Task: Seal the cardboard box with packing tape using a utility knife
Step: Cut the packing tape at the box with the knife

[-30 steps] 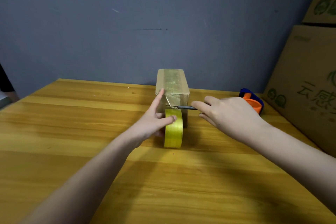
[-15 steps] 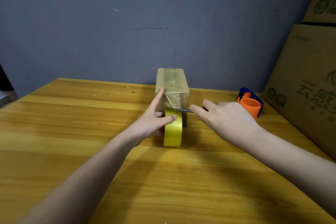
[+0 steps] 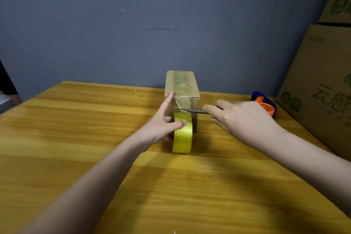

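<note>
A small cardboard box (image 3: 182, 85), its top covered in shiny tape, stands at the far middle of the wooden table (image 3: 76, 138). A yellow roll of packing tape (image 3: 182, 137) stands on edge against the box's near face. My left hand (image 3: 163, 123) grips the roll, thumb across its tread and forefinger up against the box's left edge. My right hand (image 3: 241, 118) holds a utility knife (image 3: 197, 111); its thin blade lies level across the tape just above the roll.
An orange and blue tape dispenser (image 3: 266, 105) sits behind my right hand. Large printed cardboard boxes (image 3: 322, 81) are stacked along the table's right edge. A grey wall (image 3: 133, 24) stands right behind the small box.
My right hand with the knife shifted slightly leftward and back; the blade stays across the tape above the roll. My left hand and the roll have hardly moved.
</note>
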